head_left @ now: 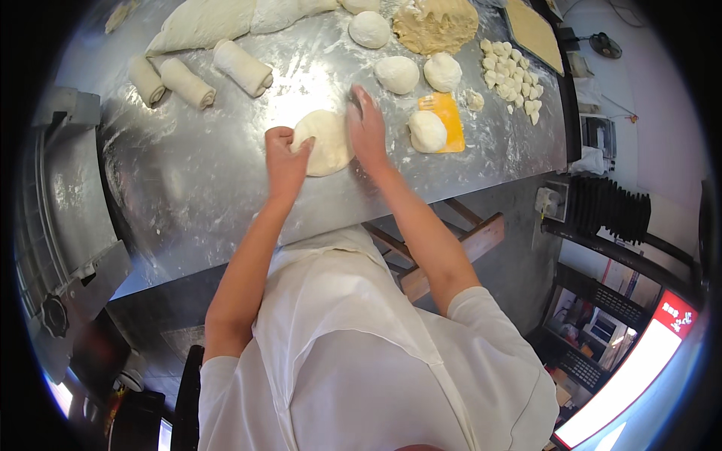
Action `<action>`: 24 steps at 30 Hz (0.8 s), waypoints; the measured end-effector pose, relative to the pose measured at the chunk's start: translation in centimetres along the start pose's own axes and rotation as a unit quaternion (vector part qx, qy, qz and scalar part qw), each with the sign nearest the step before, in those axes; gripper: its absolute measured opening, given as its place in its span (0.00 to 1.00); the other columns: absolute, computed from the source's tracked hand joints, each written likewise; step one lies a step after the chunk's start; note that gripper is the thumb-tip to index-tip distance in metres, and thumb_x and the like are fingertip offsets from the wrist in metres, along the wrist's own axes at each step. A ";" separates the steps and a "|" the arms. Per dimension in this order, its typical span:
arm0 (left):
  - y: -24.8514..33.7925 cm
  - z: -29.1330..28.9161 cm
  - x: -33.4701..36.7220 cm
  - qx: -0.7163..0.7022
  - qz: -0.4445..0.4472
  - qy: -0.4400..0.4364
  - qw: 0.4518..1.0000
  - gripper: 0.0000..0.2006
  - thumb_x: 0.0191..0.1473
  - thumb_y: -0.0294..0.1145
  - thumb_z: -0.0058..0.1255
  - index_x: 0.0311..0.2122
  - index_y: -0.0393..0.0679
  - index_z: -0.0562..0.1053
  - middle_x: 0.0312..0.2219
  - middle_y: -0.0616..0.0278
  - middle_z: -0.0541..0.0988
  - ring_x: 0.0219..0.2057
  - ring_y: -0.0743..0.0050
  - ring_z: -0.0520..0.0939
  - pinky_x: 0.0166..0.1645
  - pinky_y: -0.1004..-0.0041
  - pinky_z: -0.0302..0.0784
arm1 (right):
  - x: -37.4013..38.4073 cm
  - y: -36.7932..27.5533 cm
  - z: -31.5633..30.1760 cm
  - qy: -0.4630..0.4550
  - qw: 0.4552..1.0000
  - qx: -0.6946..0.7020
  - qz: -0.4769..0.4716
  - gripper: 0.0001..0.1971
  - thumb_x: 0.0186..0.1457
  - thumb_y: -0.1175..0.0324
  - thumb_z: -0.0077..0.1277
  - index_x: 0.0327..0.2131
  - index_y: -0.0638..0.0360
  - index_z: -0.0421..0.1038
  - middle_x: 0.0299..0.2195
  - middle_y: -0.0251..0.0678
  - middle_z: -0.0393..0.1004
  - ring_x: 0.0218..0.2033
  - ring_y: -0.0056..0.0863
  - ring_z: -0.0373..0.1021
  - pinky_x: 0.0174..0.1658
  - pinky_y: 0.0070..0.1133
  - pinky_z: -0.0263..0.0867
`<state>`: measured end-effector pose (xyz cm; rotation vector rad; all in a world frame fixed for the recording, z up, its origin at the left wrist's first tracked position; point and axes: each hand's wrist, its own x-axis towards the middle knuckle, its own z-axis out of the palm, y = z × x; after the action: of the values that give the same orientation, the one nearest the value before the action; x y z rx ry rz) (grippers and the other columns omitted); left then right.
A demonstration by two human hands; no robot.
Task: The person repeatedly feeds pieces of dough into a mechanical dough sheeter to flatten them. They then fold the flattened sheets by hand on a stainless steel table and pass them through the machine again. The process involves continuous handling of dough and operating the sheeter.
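A flat round of dough (328, 141) lies on the floured metal table (226, 180) in front of me. My left hand (287, 161) is at its left edge, fingers curled and the thumb resting on top, pinching the rim. My right hand (366, 129) stands on its side along the right edge of the dough, fingers stretched out and holding nothing. To the right, a dough ball (428, 131) rests partly on an orange dough scraper (451, 122). Two more floured balls, a left one (396, 74) and a right one (442, 72), sit just beyond.
Rolled dough pieces (188, 83) lie at the left, before a long dough slab (203, 26). Far right are a tan dough mass (435, 26), several small dough lumps (513, 75) and a tray (534, 34). A metal machine (68, 173) borders the table's left; a wooden stool (451, 255) stands below.
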<state>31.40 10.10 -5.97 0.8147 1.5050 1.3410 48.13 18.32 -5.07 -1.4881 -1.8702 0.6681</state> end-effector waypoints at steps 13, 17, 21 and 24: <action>3.5 -8.2 -5.2 0.075 -0.104 0.166 0.978 0.29 0.57 0.28 0.62 0.61 0.31 0.65 0.54 0.51 0.74 0.55 0.67 0.75 0.61 0.70 0.69 | 6.2 -2.6 7.4 -0.092 0.960 -0.259 -0.051 0.44 0.64 0.37 0.41 0.70 0.64 0.51 0.69 0.59 0.53 0.74 0.51 0.39 0.74 0.48 0.31; 0.9 -7.6 -5.6 0.223 -0.061 0.200 0.952 0.31 0.53 0.31 0.67 0.58 0.30 0.66 0.50 0.51 0.76 0.51 0.67 0.77 0.57 0.69 0.72 | -0.2 -4.1 7.4 -0.179 0.932 -0.175 -0.261 0.30 0.64 0.51 0.46 0.66 0.52 0.61 0.70 0.46 0.55 0.72 0.47 0.49 0.72 0.44 0.40; 2.5 -7.1 -5.4 0.001 -0.154 0.217 0.964 0.26 0.52 0.25 0.66 0.54 0.33 0.68 0.46 0.52 0.77 0.47 0.69 0.79 0.53 0.70 0.74 | 0.6 0.6 4.4 -0.172 0.949 0.026 -0.263 0.21 0.56 0.70 0.52 0.55 0.56 0.73 0.61 0.44 0.69 0.64 0.45 0.63 0.67 0.40 0.55; 4.9 -6.5 -5.1 -0.125 -0.139 0.252 0.950 0.24 0.52 0.21 0.65 0.52 0.34 0.69 0.44 0.54 0.78 0.44 0.70 0.80 0.51 0.72 0.75 | 2.0 1.9 1.6 -0.070 0.975 0.123 -0.171 0.16 0.50 0.80 0.53 0.44 0.59 0.78 0.48 0.43 0.79 0.53 0.45 0.72 0.57 0.37 0.67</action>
<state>26.66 3.97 -0.28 0.0867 1.7091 1.5488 47.81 20.68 -7.18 -0.9547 -2.0004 0.8183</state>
